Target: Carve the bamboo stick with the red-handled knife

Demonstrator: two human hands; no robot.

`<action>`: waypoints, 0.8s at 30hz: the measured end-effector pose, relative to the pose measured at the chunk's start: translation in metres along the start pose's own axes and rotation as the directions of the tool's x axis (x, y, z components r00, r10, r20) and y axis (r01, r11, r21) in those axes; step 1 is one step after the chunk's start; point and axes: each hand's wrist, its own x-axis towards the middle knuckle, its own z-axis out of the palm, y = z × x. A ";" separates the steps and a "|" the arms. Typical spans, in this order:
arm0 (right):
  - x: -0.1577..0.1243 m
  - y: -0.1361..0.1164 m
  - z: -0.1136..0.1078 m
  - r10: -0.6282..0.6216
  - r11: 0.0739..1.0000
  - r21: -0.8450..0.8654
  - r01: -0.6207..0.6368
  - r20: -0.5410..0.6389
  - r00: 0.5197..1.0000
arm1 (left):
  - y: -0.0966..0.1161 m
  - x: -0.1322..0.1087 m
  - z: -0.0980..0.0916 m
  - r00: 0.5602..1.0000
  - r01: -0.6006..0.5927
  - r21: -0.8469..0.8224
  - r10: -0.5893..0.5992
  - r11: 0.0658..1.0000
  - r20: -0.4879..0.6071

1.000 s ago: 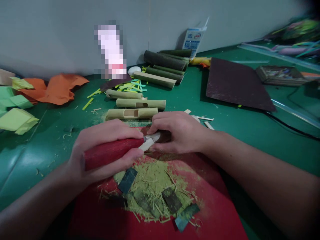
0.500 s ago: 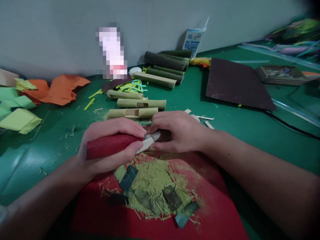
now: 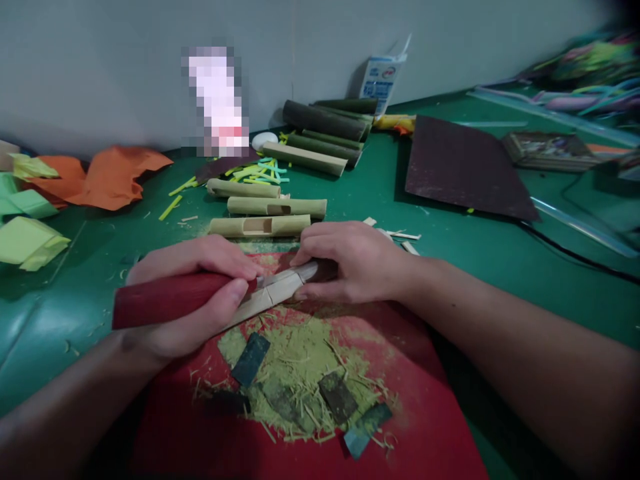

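Note:
My left hand [image 3: 195,280] is closed round the thick red handle [image 3: 167,300] of a tool. A narrow grey metal part [image 3: 261,281] shows at its front; the rest of the blade cannot be made out. Beneath it, a pale bamboo piece [image 3: 273,293] with thin dark lines across it slants over the red board [image 3: 415,387]. My right hand [image 3: 347,260] grips the far right end of this bamboo between thumb and fingers. Part of that end is hidden by the hand.
Sawdust and shavings [image 3: 300,333] with several dark slips [image 3: 251,359] cover the board's middle. Behind lie notched bamboo tubes [image 3: 225,227] and darker bamboo lengths [image 3: 320,120]. A dark brown sheet [image 3: 465,170] is at right, orange paper [image 3: 110,180] at left, a pixelated upright object [image 3: 215,93] by the wall.
My left hand and the red handle have slid left, away from my right hand, baring more of the bamboo. My right hand keeps its grip. The whole view has shifted slightly.

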 end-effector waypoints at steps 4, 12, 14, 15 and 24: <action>-0.001 0.002 0.000 -0.017 1.000 0.006 0.018 -0.005 1.000 | 0.003 -0.002 0.000 1.000 -0.022 -0.005 0.022 1.000 -0.020; -0.001 0.002 0.000 -0.020 1.000 0.010 0.020 -0.007 1.000 | 0.005 -0.005 0.001 0.994 -0.079 0.053 0.083 0.995 -0.070; -0.002 0.001 0.000 -0.023 1.000 0.014 0.023 -0.007 1.000 | 0.007 -0.004 0.001 0.995 -0.070 0.094 0.076 0.993 -0.066; -0.002 0.001 0.000 -0.025 1.000 0.015 0.025 -0.007 1.000 | 0.008 -0.003 0.001 0.995 -0.073 0.115 0.081 0.991 -0.063; -0.001 0.002 0.000 -0.008 1.000 0.024 0.008 -0.002 1.000 | 0.009 -0.007 -0.005 0.990 -0.059 0.140 0.076 0.988 -0.120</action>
